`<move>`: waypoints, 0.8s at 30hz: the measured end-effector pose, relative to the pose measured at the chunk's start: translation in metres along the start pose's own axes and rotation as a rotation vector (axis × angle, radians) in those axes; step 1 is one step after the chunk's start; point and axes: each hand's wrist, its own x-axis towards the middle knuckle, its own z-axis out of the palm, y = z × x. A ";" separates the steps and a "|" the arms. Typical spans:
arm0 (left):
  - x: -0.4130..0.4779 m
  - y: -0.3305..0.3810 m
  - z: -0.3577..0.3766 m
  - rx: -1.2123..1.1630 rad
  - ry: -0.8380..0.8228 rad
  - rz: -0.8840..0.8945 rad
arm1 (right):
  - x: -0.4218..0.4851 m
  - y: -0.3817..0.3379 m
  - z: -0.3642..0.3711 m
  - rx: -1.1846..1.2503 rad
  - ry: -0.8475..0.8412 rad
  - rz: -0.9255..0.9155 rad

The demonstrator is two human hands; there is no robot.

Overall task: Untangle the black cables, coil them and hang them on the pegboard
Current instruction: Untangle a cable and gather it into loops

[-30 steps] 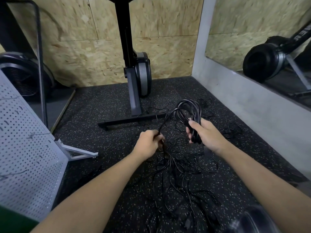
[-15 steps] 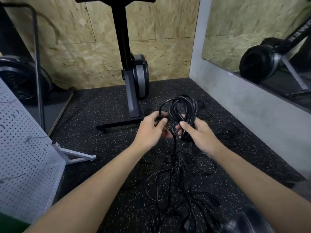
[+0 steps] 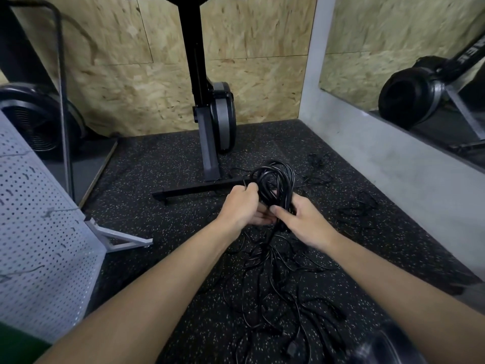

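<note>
**On the speckled floor, a coil half wound**

Above the rubber floor [image 3: 157, 174], in front of the exercise machine [image 3: 210, 143], both hands are brought together on one black coil [image 3: 274, 177]. The right hand [image 3: 305, 223] clamps the bunched loops at their base, thumb laid across them. The left hand [image 3: 240, 206] has its fingers curled on the coil's left side, apparently laying in a fresh turn. From the coil a strand drops into the tangle [image 3: 275, 290] of loose cables, which lies spread on the floor between the forearms. More cable lies scattered towards the right wall.

The step in hand looks like coiling, with the untangling far from done. The next move probably calls for the left hand to slide down the trailing strand, draw slack free of the tangle without tightening any knot, and bring up another loop.

A second ago the left hand was lower and apart from the right, gripping a strand; since then it has risen to meet the coil. The pegboard [image 3: 39, 232] stands at the left, well apart from the hands.
</note>
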 end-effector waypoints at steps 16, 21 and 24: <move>0.020 -0.047 -0.016 0.595 -0.322 0.179 | -0.001 -0.023 -0.008 0.346 0.029 0.059; 0.028 -0.082 -0.016 0.836 -0.430 0.235 | -0.004 -0.040 -0.012 0.592 0.065 0.062; 0.031 -0.087 -0.021 0.841 -0.401 0.277 | -0.005 -0.038 -0.015 0.587 0.082 0.082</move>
